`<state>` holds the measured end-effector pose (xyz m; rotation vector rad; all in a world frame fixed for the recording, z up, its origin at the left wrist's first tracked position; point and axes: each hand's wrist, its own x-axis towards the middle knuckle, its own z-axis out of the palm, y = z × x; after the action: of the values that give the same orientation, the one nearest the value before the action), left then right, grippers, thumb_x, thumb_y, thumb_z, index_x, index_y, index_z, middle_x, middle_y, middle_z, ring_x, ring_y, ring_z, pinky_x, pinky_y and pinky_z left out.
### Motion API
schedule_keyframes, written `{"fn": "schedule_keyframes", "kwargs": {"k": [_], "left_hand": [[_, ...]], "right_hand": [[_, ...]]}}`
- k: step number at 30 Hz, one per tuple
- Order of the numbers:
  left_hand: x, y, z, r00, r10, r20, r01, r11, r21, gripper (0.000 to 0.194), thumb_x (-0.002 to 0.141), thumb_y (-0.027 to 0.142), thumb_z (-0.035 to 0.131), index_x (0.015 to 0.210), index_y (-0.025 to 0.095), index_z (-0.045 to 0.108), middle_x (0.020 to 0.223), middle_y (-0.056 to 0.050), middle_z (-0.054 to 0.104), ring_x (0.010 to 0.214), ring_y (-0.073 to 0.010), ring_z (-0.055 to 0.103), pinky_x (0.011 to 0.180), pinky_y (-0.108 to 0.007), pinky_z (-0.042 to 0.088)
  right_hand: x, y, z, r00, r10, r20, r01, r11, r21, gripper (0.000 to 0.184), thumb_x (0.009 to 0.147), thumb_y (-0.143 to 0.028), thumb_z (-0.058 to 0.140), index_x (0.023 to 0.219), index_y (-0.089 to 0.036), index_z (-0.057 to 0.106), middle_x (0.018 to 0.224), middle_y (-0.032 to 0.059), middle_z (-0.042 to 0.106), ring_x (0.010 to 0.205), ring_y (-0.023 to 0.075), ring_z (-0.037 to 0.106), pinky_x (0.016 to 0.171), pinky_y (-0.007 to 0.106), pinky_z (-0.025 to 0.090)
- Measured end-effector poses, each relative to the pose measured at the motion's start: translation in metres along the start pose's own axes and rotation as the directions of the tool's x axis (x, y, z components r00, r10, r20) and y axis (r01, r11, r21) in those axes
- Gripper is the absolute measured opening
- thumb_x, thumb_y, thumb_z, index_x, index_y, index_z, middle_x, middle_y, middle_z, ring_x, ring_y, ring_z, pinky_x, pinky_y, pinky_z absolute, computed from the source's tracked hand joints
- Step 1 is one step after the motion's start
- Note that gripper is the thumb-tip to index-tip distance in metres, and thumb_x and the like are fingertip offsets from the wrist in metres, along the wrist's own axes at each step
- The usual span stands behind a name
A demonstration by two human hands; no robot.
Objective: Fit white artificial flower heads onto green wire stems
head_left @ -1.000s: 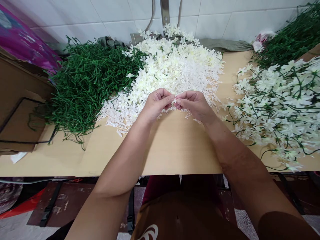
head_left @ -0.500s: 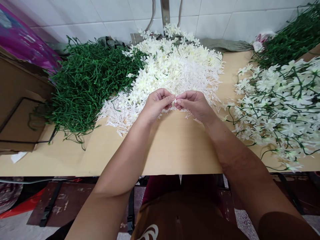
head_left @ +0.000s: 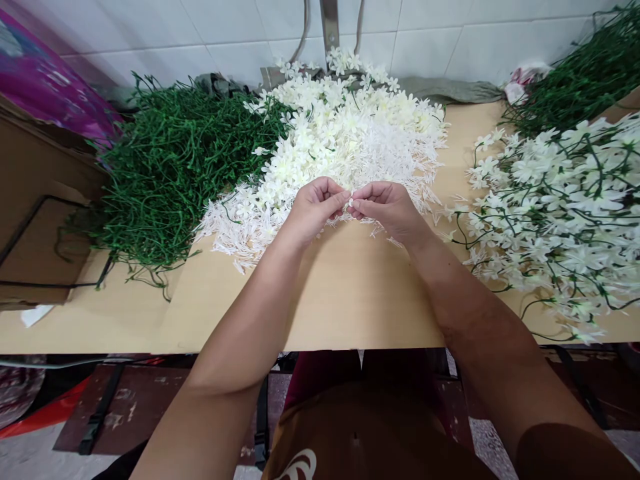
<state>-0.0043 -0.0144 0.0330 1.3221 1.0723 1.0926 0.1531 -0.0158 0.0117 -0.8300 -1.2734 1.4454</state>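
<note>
My left hand and my right hand meet above the wooden table, fingers curled in a pinch. Between the fingertips of both hands sits a small white flower piece. Just behind the hands lies a big heap of loose white artificial flowers. A mound of green plastic stems lies to the left of that heap.
Assembled white flowers on green stems are piled at the right, with more green stems behind them. A brown cardboard box stands at the left edge. A tiled wall backs the table.
</note>
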Motion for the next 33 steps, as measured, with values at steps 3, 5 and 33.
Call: {"fn": "schedule_keyframes", "kwargs": {"k": [3,5,33], "left_hand": [[0.0,0.0,0.0,1.0,-0.001,0.001,0.001,1.0,0.008,0.025,0.068,0.026,0.078,0.064,0.016,0.055,0.054,0.003,0.057,0.048,-0.0067,0.047,0.049,-0.022,0.036],[-0.001,0.001,0.0,1.0,0.01,0.011,-0.01,1.0,0.009,0.029,0.067,0.032,0.08,0.064,0.016,0.056,0.055,0.002,0.058,0.049,-0.0068,0.049,0.05,-0.021,0.036],[0.01,-0.008,-0.024,0.899,0.309,-0.309,-0.22,0.931,0.292,0.027,0.078,0.031,0.066,0.063,0.02,0.047,0.058,0.005,0.043,0.057,-0.0082,0.041,0.056,-0.028,0.029]], "right_hand": [[0.0,0.0,0.0,1.0,0.0,-0.017,0.0,1.0,0.0,0.012,0.062,-0.021,0.073,0.07,-0.016,0.066,0.062,-0.0018,0.067,0.06,0.0082,0.061,0.061,0.023,0.05],[0.001,0.0,0.001,0.999,-0.002,-0.04,0.002,1.0,-0.009,0.011,0.062,-0.02,0.073,0.069,-0.015,0.066,0.062,-0.0016,0.067,0.059,0.008,0.06,0.06,0.023,0.05],[-0.004,-0.001,0.016,0.968,-0.22,-0.123,0.147,0.889,-0.433,0.008,0.064,-0.013,0.058,0.061,-0.019,0.055,0.059,-0.003,0.056,0.052,0.0069,0.044,0.052,0.025,0.038]]}}
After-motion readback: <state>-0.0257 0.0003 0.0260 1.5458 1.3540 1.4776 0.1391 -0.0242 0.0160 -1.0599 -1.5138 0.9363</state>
